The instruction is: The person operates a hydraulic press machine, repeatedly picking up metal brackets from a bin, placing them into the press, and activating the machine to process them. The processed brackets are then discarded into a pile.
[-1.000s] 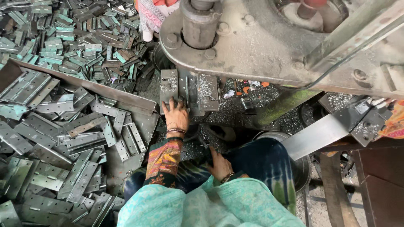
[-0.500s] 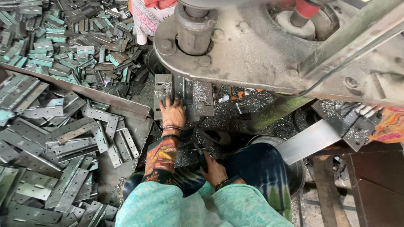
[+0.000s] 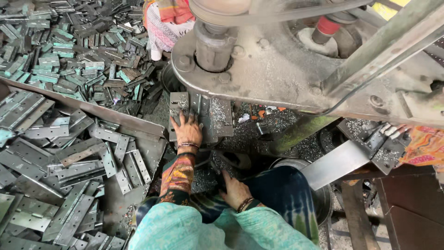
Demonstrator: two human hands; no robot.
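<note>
My left hand (image 3: 187, 132) lies flat, fingers spread, on a grey metal hinge plate (image 3: 178, 103) that sits on the bed of a large press (image 3: 277, 74). The press ram column (image 3: 212, 46) stands just above and to the right of the hand. My right hand (image 3: 235, 190) rests low by my knee, on a dark ledge covered in metal shavings. Its fingertips reach into shadow, and I cannot see whether it holds anything.
A sloping tray (image 3: 138, 122) on the left holds several long hinge plates (image 3: 78, 153). Behind it lies a heap of small green-grey hinges (image 3: 69, 55). A metal bucket (image 3: 323, 203) and a steel chute (image 3: 337, 162) are on the right. Another person's patterned cloth (image 3: 162, 23) is at the top.
My view has shifted slightly toward the press. Both hands stay where they were, the left on the plate and the right by my knee.
</note>
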